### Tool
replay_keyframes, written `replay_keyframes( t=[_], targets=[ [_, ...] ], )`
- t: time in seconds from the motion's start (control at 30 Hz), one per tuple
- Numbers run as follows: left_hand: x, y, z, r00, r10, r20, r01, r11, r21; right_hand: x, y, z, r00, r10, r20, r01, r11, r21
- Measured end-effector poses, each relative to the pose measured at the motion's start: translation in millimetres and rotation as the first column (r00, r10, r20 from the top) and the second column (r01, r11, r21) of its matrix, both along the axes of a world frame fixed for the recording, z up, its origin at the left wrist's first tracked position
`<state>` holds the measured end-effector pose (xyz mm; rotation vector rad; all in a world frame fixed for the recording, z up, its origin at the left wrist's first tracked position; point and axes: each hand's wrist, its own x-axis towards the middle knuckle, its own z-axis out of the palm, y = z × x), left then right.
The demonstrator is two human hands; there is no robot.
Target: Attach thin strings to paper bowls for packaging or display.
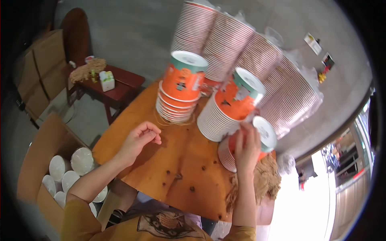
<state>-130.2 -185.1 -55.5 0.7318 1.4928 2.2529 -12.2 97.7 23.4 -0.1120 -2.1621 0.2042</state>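
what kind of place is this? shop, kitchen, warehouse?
Likely a small packing or assembly workshop, not a kitchen. Tall sleeves of nested paper cups lean on a wooden table, a cardboard box on the concrete floor holds more cups, and the right hand holds an orange cup while the left hand rests on the table.

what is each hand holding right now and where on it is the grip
The right hand grips an orange paper cup by its side wall, just below the white lid. The left hand holds nothing; it hovers curled over the wooden table.

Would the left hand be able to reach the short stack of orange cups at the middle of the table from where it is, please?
Probably yes: the left hand rests loosely curled on the wooden table, and only bare tabletop lies between it and the short stack of orange cups.
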Motion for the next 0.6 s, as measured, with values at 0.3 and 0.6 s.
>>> replay_keyframes(
  t=[0.3, 0.6],
  targets=[
    [45, 87, -33, 0.939, -0.332, 0.094, 0.34, 0.935, -0.103, 58, 61, 3, 0.965, -0.232, 0.122, 0.212, 0.964, 0.159],
    [67, 182, -47, 0.854, -0.521, -0.004, 0.514, 0.844, -0.155, 63, 82, 38, 0.991, -0.114, 0.065, 0.121, 0.986, -0.115]
  ],
)
